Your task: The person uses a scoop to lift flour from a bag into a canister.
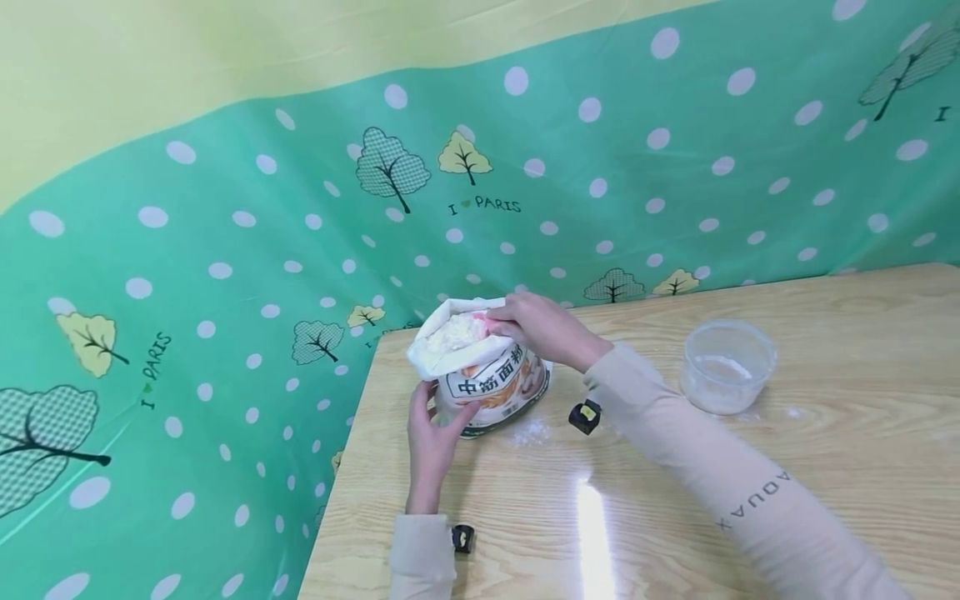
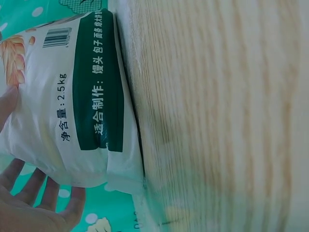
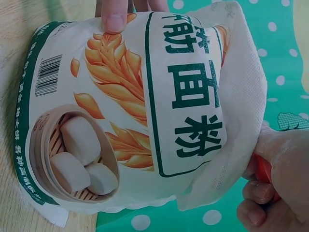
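An open white flour bag (image 1: 487,390) stands on the table, its top edge folded outward and white flour (image 1: 452,335) inside its mouth. My left hand (image 1: 435,437) holds the bag's lower left side, thumb on the printed front and fingers round the side; the left wrist view shows these fingers (image 2: 48,195) against the plastic. At the bag's mouth, my right hand (image 1: 543,329) grips a red thing (image 3: 263,169) with curled fingers. Only a little of this red thing shows, and the rest is hidden by the hand and the bag's rim.
To the right stands a clear round plastic tub (image 1: 723,400) with some white powder in it. Spilled flour (image 1: 531,432) dusts the wooden table (image 1: 525,500) by the bag. A green dotted cloth (image 1: 465,267) hangs behind. Small black devices (image 1: 585,415) sit by both wrists.
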Available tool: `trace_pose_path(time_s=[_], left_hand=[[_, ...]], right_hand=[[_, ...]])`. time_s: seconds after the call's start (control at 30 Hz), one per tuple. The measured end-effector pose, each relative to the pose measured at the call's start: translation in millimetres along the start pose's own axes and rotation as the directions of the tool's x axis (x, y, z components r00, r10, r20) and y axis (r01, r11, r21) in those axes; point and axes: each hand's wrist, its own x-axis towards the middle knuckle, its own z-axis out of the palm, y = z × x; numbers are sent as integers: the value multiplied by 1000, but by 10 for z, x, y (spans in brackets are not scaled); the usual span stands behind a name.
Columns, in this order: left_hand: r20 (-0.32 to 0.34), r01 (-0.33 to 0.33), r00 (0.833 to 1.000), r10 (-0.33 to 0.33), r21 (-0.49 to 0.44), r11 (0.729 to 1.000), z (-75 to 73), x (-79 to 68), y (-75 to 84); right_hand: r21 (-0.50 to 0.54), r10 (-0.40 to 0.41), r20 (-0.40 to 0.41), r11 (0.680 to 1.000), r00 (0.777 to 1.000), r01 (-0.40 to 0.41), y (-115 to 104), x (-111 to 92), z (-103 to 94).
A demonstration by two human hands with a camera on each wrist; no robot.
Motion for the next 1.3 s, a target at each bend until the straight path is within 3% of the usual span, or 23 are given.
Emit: trace_pose_path(time_s=[0.8, 1.3], left_hand=[[-6, 7, 1000, -7, 7, 1000, 0, 14, 5], [-16, 10, 1000, -10, 3, 1000, -6, 9, 3]], right_hand=[[132, 66, 5, 989, 998, -66, 63, -12, -138], [159, 103, -9, 982, 995, -100, 84, -98, -276]])
